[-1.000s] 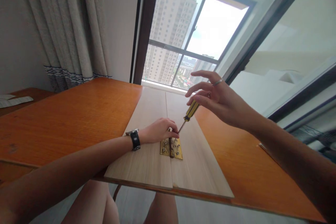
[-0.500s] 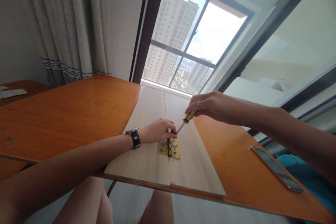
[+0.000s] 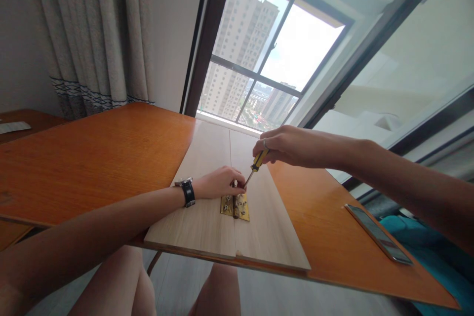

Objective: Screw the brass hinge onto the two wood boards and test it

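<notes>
Two pale wooden boards (image 3: 207, 217) lie side by side on an orange table (image 3: 96, 163), joined by a brass hinge (image 3: 235, 206) across their seam. My left hand (image 3: 219, 182) rests on the left board, its fingers pinched at the hinge's far end, steadying a screw or the screwdriver's tip. My right hand (image 3: 284, 145) is closed on the yellow-and-black handle of a screwdriver (image 3: 254, 166), whose shaft slants down to the hinge by my left fingertips. A black watch (image 3: 188, 193) is on my left wrist.
A phone (image 3: 378, 233) lies flat near the table's right edge. Behind the table are a large window (image 3: 266, 64) and grey curtains (image 3: 96, 34). A white slip of paper (image 3: 13, 127) lies on a side surface at the far left. My knees show below the table's front edge.
My right hand went from fingers spread over the screwdriver handle to closed on it, and dropped lower. The left hand stayed at the hinge. The view shifted a little to the right.
</notes>
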The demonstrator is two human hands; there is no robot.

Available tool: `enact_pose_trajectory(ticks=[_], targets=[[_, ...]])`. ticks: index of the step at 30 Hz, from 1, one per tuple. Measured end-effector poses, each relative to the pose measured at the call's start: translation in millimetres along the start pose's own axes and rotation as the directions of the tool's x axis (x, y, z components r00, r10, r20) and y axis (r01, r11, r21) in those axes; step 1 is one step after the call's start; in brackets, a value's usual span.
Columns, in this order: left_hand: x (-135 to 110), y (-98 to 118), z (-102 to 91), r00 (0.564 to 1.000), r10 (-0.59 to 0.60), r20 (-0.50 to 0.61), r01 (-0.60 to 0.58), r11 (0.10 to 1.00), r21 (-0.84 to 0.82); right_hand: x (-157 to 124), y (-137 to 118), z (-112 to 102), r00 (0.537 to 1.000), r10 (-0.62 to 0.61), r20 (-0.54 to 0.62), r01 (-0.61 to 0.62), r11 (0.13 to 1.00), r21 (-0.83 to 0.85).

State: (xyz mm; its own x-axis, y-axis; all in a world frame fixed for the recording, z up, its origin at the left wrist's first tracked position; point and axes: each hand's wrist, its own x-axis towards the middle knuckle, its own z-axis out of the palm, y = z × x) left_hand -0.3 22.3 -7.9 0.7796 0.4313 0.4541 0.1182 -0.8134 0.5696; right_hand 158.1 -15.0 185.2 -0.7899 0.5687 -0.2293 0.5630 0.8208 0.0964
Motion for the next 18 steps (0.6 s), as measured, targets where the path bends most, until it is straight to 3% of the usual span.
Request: enact_pose_trajectory(ticks=[8,14,18], targets=[[0.2,0.5,0.7,1.0,-0.031,-0.001,0.031,0.998,-0.053,3.9,-12.6,-6.1,0.998,0.054,0.015,-0.052,0.994,-0.101],[1.4,-2.3,1.7,1.0,-0.02,0.012,0.021,0.997,-0.076,5.9,-14.9,-3.6,0.984,0.175,0.025,-0.167,0.967,-0.195],[0.7,-3.0,1.9,1.0,-0.008,0.016,0.009,0.995,-0.099,3.8,-10.0,8.4,0.994,0.066,-0.089,-0.075,0.992,-0.104]])
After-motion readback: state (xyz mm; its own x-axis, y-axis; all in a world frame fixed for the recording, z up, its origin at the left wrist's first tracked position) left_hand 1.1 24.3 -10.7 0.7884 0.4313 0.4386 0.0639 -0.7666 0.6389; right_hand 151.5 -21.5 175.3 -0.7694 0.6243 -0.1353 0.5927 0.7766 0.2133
